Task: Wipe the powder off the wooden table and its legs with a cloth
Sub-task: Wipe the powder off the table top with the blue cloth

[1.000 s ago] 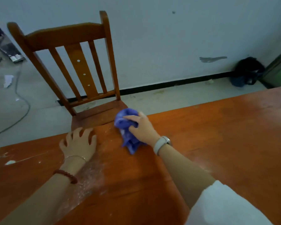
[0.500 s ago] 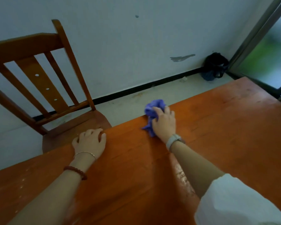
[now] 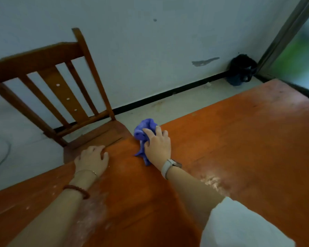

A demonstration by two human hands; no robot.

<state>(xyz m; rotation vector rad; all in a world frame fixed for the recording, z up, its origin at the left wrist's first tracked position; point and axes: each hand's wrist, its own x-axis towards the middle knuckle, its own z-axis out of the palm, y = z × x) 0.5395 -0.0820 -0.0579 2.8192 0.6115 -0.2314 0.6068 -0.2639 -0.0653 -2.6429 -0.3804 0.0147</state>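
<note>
Head view: looking down across a reddish-orange wooden table toward a pale wall.
Cloth: a crumpled blue-purple cloth (image 3: pixel 144 130) sits at the table's far edge, just above the middle of the frame, bunched under the right hand.
Handling: it looks soft, light and limp, so it should fold to any shape. Judged best held as a wad under the palm, with loose tails tucked in so they do not drag.
Right hand: the right hand (image 3: pixel 157 146) presses down on the cloth, fingers curled over the wad and gripping it. A pale watch sits on the wrist.
Left hand: the left hand (image 3: pixel 91 159) rests on the table edge left of centre, fingers bent over the rim, holding nothing loose.
Table: the wooden table (image 3: pixel 248 139) fills the lower and right frame. White powder (image 3: pixel 211 181) lies right of the right forearm, with a fainter dusting at lower left. Its legs are out of sight.
Chair: a slatted wooden chair (image 3: pixel 64 97) stands at upper left, seat touching or just beside the table edge.
Corner: a dark bag (image 3: pixel 242 70) sits on the floor at upper right.
</note>
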